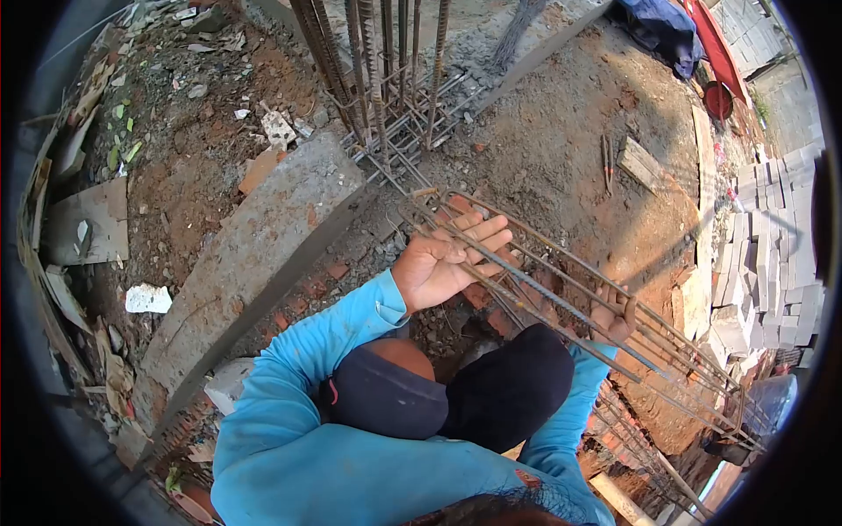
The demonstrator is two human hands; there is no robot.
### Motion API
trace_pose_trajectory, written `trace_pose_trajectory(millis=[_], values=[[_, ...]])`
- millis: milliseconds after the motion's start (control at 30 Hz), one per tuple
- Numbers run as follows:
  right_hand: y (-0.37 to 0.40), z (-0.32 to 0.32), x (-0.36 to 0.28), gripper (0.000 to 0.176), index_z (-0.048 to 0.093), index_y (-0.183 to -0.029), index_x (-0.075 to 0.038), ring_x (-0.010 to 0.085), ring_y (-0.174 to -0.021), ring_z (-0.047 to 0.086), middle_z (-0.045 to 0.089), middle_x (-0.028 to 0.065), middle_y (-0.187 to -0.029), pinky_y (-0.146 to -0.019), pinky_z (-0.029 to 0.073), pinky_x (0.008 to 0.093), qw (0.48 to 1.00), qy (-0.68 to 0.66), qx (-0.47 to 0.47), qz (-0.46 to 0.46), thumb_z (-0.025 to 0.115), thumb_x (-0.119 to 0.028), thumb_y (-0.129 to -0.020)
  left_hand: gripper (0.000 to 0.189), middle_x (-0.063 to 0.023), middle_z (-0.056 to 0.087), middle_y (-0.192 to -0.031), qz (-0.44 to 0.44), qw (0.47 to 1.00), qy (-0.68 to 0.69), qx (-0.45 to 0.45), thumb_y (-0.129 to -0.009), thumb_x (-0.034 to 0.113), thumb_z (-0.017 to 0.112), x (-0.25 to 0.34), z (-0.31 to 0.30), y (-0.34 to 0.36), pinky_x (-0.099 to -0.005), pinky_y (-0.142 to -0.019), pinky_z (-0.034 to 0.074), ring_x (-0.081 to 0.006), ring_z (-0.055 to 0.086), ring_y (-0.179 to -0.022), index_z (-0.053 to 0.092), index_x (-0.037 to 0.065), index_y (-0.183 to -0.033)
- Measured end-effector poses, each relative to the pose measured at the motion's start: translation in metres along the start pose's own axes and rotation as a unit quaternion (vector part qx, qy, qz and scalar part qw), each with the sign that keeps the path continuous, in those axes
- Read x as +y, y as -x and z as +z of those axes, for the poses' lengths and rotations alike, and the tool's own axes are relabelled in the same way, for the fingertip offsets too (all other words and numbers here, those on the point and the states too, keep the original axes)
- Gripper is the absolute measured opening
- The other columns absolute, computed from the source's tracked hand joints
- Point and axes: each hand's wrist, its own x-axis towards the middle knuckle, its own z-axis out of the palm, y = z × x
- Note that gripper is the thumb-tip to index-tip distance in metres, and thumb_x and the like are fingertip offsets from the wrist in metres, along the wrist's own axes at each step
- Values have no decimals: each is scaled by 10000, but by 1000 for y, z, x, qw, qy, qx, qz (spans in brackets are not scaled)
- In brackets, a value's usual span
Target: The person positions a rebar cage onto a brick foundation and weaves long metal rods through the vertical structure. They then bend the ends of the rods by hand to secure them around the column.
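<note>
Head camera | faces forward, down | close above left hand (449, 265), right hand (614, 316)

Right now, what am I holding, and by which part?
The rebar cage, seemingly: your right hand curls around it about mid-length; your left hand is open near one end.

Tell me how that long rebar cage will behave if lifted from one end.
The rebar cage is likely heavy for its open shape, being metal throughout. Long and slender, it may flex slightly but should stay mostly stiff. Its rough, rusty-looking surfaces probably resist slipping.
</note>
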Motion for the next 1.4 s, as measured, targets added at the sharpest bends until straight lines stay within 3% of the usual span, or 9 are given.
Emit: trace_pose_trajectory(millis=[200, 400, 467, 533, 600, 767, 1133, 1233, 1400], values=[[1, -15, -23, 258, 612, -1124, 22, 363, -1201, 575, 639, 209, -1187, -1128, 408, 509, 992, 8, -36, -120, 628, -178, -962, 173, -201, 435, -1482, -143, 979, -63, 133, -1017, 154, 511, -9, -55, 11, -528, -1135, 389, -339, 395, -1401, 582, 60, -1143], [-13, 9, -39, 279, 626, -1123, -7, 345, -1183, 575, 630, 167, -1185, -1090, 461, 519, 988, 25, -69, -137, 691, -174, -908, 316, -219, 640, -1174, -135, 956, -193, 176, -1053, 301, 459, -11, -24, -12, -506, -967, 548, -365, 625, -1151, 578, 10, -1088], [-19, 19, -45, 276, 643, -1125, -13, 336, -1157, 583, 625, 155, -1183, -1056, 490, 545, 983, 28, -114, -142, 698, -162, -899, 443, -214, 693, -934, -262, 757, -521, 294, -1014, 409, 522, 2, -4, -13, -498, -774, 624, -355, 721, -867, 583, -26, -1071], [-22, 28, -48, 280, 660, -1132, -30, 306, -1088, 604, 631, 143, -1155, -993, 523, 541, 981, 48, -96, -159, 694, -188, -903, 512, -196, 669, -741, -227, 693, -614, 302, -922, 464, 662, 3, -4, -9, -467, -522, 580, -298, 679, -577, 568, -36, -987], [-26, 26, -55, 316, 652, -1171, -47, 266, -928, 615, 633, 138, -1148, -917, 543, 496, 963, 125, -143, -191, 685, -224, -911, 581, -142, 606, -643, -6, 427, -851, 306, -823, 542, 743, 5, -7, -5, -451, -504, 496, -314, 633, -582, 567, -2, -922], [-31, 27, -55, 359, 635, -1213, -44, 196, -739, 556, 630, 130, -1095, -862, 544, 450, 961, 134, -118, -212, 670, -248, -920, 594, -133, 570, -627, 307, 198, -908, 207, -742, 515, 815, 3, -3, -16, -482, -544, 462, -320, 587, -570, 509, 22, -869], [-21, -17, -20, 334, 646, -1182, -51, 205, -788, 612, 682, 169, -1162, -822, 534, 435, 968, 136, -46, -204, 677, -262, -924, 266, -124, 642, -661, 98, 433, -848, 289, -899, 240, 714, 3, -40, -8, -360, -476, 441, -159, 568, -542, 675, -21, -869], [-12, -2, 1, 291, 628, -1152, -28, 225, -810, 643, 680, 182, -1114, -797, 556, 449, 980, 67, -36, -186, 639, -238, -952, 198, -95, 713, -790, 115, 723, -618, 286, -941, 58, 611, -8, -44, -8, -292, -554, 489, -139, 625, -642, 670, -79, -1071], [-3, -7, 6, 304, 618, -1140, 19, 306, -958, 660, 672, 211, -990, -873, 588, 488, 985, 47, -3, -165, 626, -223, -955, 474, -171, 572, -1285, 59, 864, -442, 234, -980, 254, 616, -13, -52, -5, -280, -789, 584, -188, 603, -1092, 459, -3, -1346]])
